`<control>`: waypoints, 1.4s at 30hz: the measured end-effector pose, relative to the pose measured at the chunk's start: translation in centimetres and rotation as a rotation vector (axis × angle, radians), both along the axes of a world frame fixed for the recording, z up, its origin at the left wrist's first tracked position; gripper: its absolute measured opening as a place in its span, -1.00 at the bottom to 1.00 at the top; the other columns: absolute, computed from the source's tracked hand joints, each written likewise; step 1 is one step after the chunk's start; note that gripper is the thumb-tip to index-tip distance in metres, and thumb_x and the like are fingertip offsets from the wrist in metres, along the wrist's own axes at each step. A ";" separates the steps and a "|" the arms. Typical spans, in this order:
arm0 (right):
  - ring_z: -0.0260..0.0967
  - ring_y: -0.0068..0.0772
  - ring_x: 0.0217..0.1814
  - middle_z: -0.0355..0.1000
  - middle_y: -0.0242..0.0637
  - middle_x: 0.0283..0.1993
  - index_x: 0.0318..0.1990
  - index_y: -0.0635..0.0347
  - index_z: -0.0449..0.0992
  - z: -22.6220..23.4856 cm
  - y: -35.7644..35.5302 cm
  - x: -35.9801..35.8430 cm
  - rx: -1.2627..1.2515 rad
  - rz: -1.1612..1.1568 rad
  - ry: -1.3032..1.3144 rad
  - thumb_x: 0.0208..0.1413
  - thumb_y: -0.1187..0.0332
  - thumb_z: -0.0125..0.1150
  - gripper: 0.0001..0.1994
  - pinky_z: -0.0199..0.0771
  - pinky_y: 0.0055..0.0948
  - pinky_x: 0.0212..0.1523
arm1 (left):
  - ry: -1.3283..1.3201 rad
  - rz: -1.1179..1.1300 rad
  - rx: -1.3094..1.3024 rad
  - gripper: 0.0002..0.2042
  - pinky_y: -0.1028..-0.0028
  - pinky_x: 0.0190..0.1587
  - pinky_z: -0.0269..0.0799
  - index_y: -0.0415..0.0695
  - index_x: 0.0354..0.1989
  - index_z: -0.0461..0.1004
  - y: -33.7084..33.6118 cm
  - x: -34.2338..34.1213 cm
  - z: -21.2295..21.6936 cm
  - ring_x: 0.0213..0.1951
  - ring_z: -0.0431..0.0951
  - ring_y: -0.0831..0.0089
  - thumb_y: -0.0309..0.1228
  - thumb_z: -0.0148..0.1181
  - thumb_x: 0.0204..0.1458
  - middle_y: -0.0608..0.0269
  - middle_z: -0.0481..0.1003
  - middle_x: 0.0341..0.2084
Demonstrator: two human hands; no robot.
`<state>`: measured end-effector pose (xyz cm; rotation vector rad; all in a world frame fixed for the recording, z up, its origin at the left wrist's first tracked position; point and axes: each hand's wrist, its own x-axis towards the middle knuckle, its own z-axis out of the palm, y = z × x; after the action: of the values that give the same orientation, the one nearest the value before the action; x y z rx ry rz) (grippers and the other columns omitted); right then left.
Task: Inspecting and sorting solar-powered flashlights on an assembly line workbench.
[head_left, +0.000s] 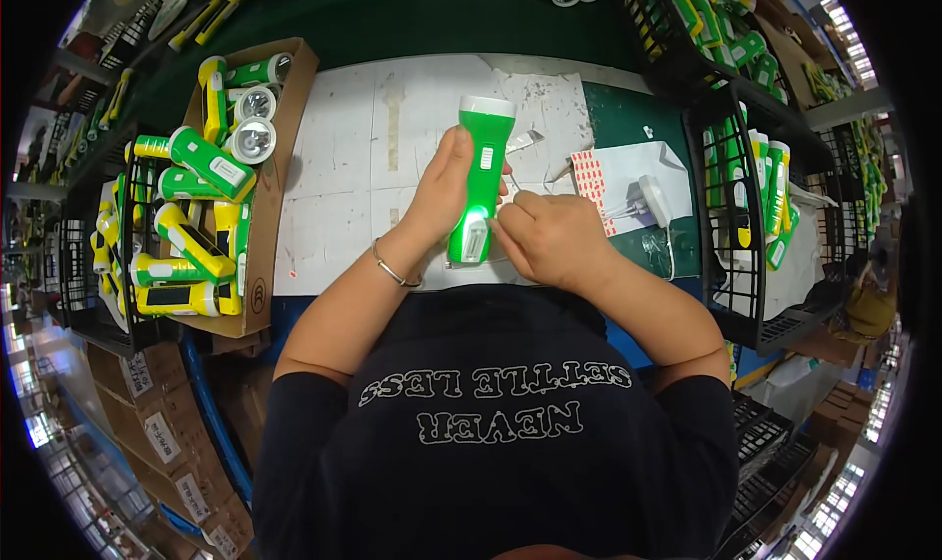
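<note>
My left hand [439, 189] is wrapped round a green flashlight [482, 172] with a white head, held with the head pointing away from me. A white switch sits on its upper body. A bright green glow shows lower down, above a clear panel near the tail. My right hand [556, 234] is closed beside the flashlight's lower right side, its fingertips touching or nearly touching it. Whatever those fingers may pinch is hidden. To the right of that hand lies a white charger plug [652, 199] with thin pale wires and a cable.
At the left, a cardboard box [285, 148] holds several green-and-yellow flashlights, with a black crate [78, 266] beside it. Another black crate [756, 295] with flashlights stands at the right. White sheeting [339, 167] covers the green bench, and a red-patterned strip [592, 192] lies near the charger.
</note>
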<state>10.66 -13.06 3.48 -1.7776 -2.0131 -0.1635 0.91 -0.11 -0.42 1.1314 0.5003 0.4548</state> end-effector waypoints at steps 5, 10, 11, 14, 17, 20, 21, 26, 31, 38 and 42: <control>0.26 -0.32 -0.68 0.19 -0.35 -0.62 -0.66 0.05 0.27 -1.5 -2.7 -2.5 -0.159 0.448 0.214 -0.14 0.23 0.27 -0.72 0.26 -0.37 -0.69 | 0.047 0.131 -0.194 -0.34 0.51 -0.41 0.41 -0.26 -0.27 0.40 1.9 -0.2 0.2 -0.52 0.43 0.47 0.15 -0.46 0.18 0.18 0.45 -0.55; 0.25 -0.28 -0.69 0.23 -0.34 -0.65 -0.66 0.09 0.26 0.0 -0.2 -1.5 -0.014 0.079 0.339 -0.18 0.21 0.37 -0.65 0.22 -0.35 -0.68 | -0.114 -0.071 -0.348 -0.43 0.51 -0.44 0.40 -0.25 -0.17 0.32 2.9 -0.7 -0.6 -0.50 0.43 0.46 0.12 -0.26 0.16 0.12 0.43 -0.46; 0.25 -0.26 -0.69 0.25 -0.33 -0.66 -0.66 0.10 0.26 -0.4 0.8 -1.3 0.053 -0.042 0.415 -0.18 0.20 0.38 -0.64 0.21 -0.35 -0.67 | -0.118 0.013 -0.383 -0.53 0.52 -0.41 0.42 -0.21 -0.09 0.25 2.1 -0.4 -0.3 -0.48 0.44 0.45 0.02 -0.17 0.18 0.12 0.42 -0.38; 0.10 -0.40 -0.67 0.15 -0.32 -0.67 -0.68 0.17 0.17 -0.8 2.4 0.1 -0.109 -0.159 0.658 -0.11 0.31 0.35 -0.61 0.13 -0.43 -0.62 | -0.135 -0.033 -0.217 -0.71 0.52 -0.35 0.45 -0.17 -0.05 0.20 0.7 -0.4 0.4 -0.41 0.46 0.49 -0.32 0.04 0.13 0.15 0.41 -0.34; 0.16 -0.32 -0.60 0.18 -0.27 -0.64 -0.66 0.22 0.22 -1.7 2.5 2.6 -0.025 -0.187 0.722 -0.08 0.28 0.30 -0.63 0.15 -0.41 -0.58 | -0.034 -0.058 -0.193 -0.68 0.52 -0.36 0.45 -0.17 -0.04 0.19 1.1 -0.7 0.9 -0.40 0.46 0.51 -0.36 0.09 0.10 0.19 0.42 -0.34; 0.14 -0.56 -0.57 0.23 -0.38 -0.62 -0.67 0.22 0.27 -1.1 2.6 4.9 -0.113 -0.292 0.910 -0.05 0.27 0.29 -0.65 0.12 -0.50 -0.58 | 0.043 -0.094 -0.089 -0.66 0.53 -0.40 0.44 -0.17 -0.04 0.19 1.1 -1.0 0.7 -0.41 0.46 0.54 -0.30 0.10 0.10 0.20 0.42 -0.34; 0.20 -0.60 -0.51 0.29 -0.41 -0.58 -0.57 0.21 0.36 -0.8 2.6 5.8 -0.271 -0.335 0.984 -0.04 0.22 0.29 -0.71 0.19 -0.53 -0.53 | 0.082 -0.121 -0.080 -0.63 0.50 -0.37 0.45 -0.18 -0.02 0.19 1.2 -1.1 0.7 -0.40 0.47 0.51 -0.28 0.10 0.09 0.19 0.42 -0.33; 0.17 -0.74 -0.44 0.31 -0.45 -0.34 0.00 0.10 0.40 1.3 3.2 6.5 -0.379 -0.151 0.842 -0.12 0.25 0.36 -0.53 0.19 -0.70 -0.45 | 0.297 -0.211 0.758 -0.49 0.33 -0.18 0.44 -0.26 0.07 0.15 0.4 -2.0 2.7 -0.22 0.52 0.08 -0.31 0.15 0.00 -0.09 0.44 -0.19; -0.01 -0.80 -0.55 0.25 -0.47 -0.29 0.10 0.05 0.35 2.1 2.5 8.2 -0.524 -0.044 0.913 -0.25 0.29 0.44 -0.35 0.03 -0.76 -0.54 | 0.444 -0.319 1.186 -0.58 0.26 -0.18 0.43 -0.16 -0.06 0.32 2.5 -4.4 3.7 -0.24 0.50 0.07 -0.38 0.19 -0.16 0.02 0.48 -0.26; -0.09 -0.83 -0.58 0.21 -0.53 -0.29 0.07 0.01 0.39 1.0 2.5 8.3 -0.470 -0.018 1.114 -0.32 0.35 0.47 -0.35 -0.03 -0.78 -0.57 | 0.579 -0.496 1.002 -0.61 0.30 -0.22 0.42 -0.21 -0.12 0.35 3.8 -5.9 5.2 -0.30 0.52 0.06 -0.32 0.20 -0.15 -0.04 0.50 -0.38; -0.06 -0.86 -0.59 0.25 -0.51 -0.25 0.14 0.04 0.32 0.1 3.5 7.5 -0.491 0.037 1.213 -0.26 0.40 0.43 -0.32 0.00 -0.80 -0.55 | 0.446 -0.500 0.756 -0.47 0.33 -0.19 0.41 -0.25 0.03 0.25 3.3 -4.7 3.7 -0.25 0.53 0.15 -0.31 0.20 -0.16 -0.08 0.49 -0.28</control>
<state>18.15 -9.61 3.63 -1.4461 -1.1829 1.2075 -3.81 3.17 3.26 2.0464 0.4103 -0.0787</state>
